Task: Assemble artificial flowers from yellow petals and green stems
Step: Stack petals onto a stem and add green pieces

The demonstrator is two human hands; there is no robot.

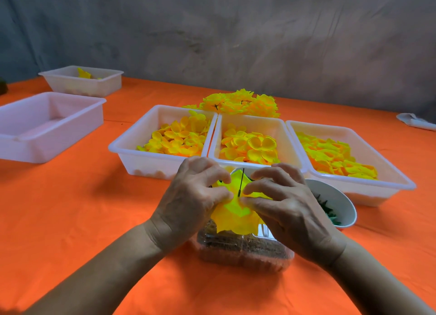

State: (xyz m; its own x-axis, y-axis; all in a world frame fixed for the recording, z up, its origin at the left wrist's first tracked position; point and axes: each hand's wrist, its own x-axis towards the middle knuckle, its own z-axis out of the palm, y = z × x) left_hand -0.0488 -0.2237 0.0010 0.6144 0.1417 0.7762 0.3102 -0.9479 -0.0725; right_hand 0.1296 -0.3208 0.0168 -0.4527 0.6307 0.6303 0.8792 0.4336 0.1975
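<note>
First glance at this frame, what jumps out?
Both hands, left hand and right hand, pinch a yellow flower with a thin green stem sticking up through it, front centre. Behind them stand three white trays of yellow petals on the orange tablecloth, with finished flowers piled beyond.

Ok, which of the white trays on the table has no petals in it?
The large tray at far left, nearest the table's left edge. It shows only bare plastic inside; the small one behind it and the three in front of the hands all hold yellow petals.
</note>
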